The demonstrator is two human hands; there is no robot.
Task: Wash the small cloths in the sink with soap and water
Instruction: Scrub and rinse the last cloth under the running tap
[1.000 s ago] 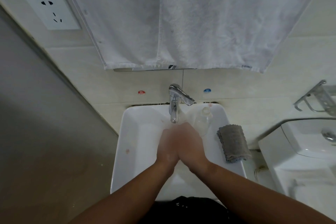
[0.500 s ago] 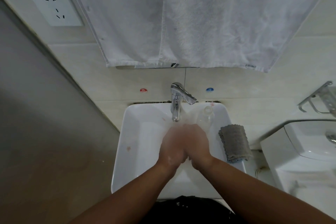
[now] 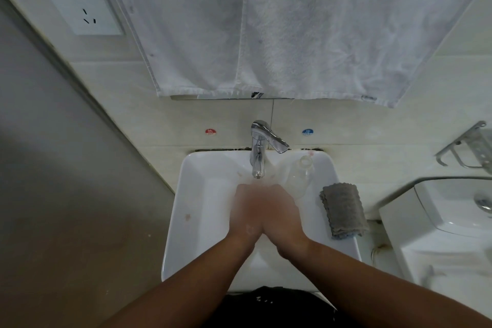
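Both hands meet over the middle of the white sink (image 3: 179, 202), directly below the spout of the chrome faucet (image 3: 257, 160). The left hand (image 3: 247, 212) and the right hand (image 3: 283, 214) are pressed against each other along their inner edges, with the fingers pointing toward the faucet and the wrists angled apart toward the near rim. Motion blur and a pale haze cover the fingers, so it is not possible to tell how far they curl, or whether anything is caught between the palms.

The one cloth plainly in view is a grey cloth (image 3: 343, 210), folded into a thick pad. It lies on the right rim of the sink, partly hanging over the outer edge. It sits just to the right of the right hand, clear of it and untouched by either hand.

A clear bottle (image 3: 300, 177) stands at the back right of the basin, between the faucet and the grey cloth. On the tiled wall behind, a red hot sticker (image 3: 210, 131) and a blue cold sticker (image 3: 307, 132) flank the faucet. Above them hangs a large white towel (image 3: 292, 34), and a wall socket (image 3: 80, 4) sits at upper left. A white toilet cistern (image 3: 439, 234) stands to the right of the sink, with a metal rack (image 3: 468, 146) on the wall above it.
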